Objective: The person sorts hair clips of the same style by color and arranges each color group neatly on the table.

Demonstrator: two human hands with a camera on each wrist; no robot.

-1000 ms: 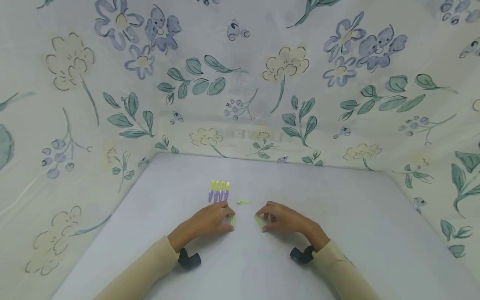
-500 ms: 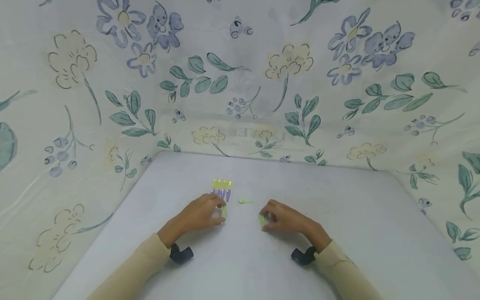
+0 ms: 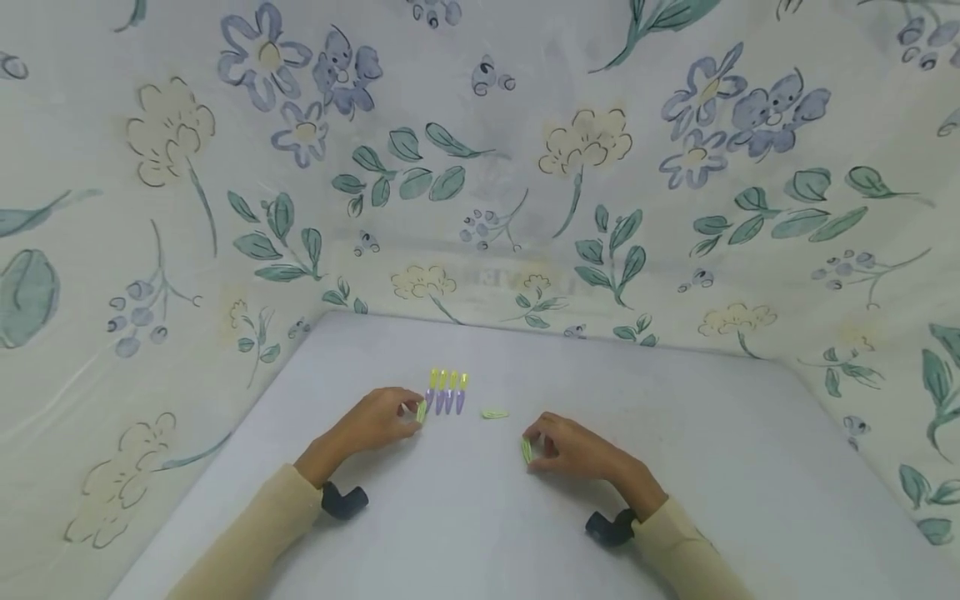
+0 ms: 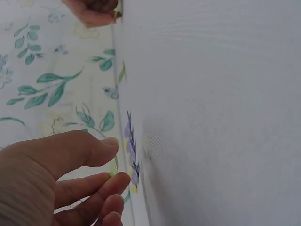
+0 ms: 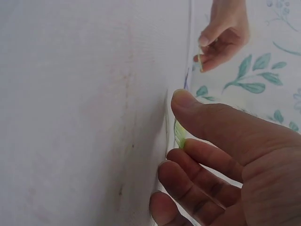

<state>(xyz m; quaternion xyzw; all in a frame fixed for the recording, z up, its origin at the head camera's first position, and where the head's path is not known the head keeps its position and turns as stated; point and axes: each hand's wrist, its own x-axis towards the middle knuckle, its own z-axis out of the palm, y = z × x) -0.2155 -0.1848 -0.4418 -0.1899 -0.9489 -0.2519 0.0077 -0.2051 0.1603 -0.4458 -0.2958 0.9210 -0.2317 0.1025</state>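
Note:
My left hand [image 3: 378,419] pinches a light green hair clip [image 3: 422,412] between thumb and fingers, just left of the purple clips. The right hand [image 3: 573,447] holds another light green hair clip [image 3: 527,451] the same way, low over the table. In the right wrist view that green clip [image 5: 179,134] spans from thumb to finger. A third green hair clip [image 3: 495,413] lies sideways on the table between the hands. Several purple hair clips [image 3: 450,402] stand in a row, with a row of yellow hair clips [image 3: 453,380] directly behind them.
The white table [image 3: 480,517] ends at the back against a flower-printed sheet [image 3: 480,183], which also rises at both sides. A black wrist camera [image 3: 345,502] sits on the left wrist and another black camera [image 3: 611,528] on the right.
My left hand has moved left with its green clip, from in front of the purple row to its left side, uncovering the purple clips. The right hand stays nearly in place, its clip turned more upright.

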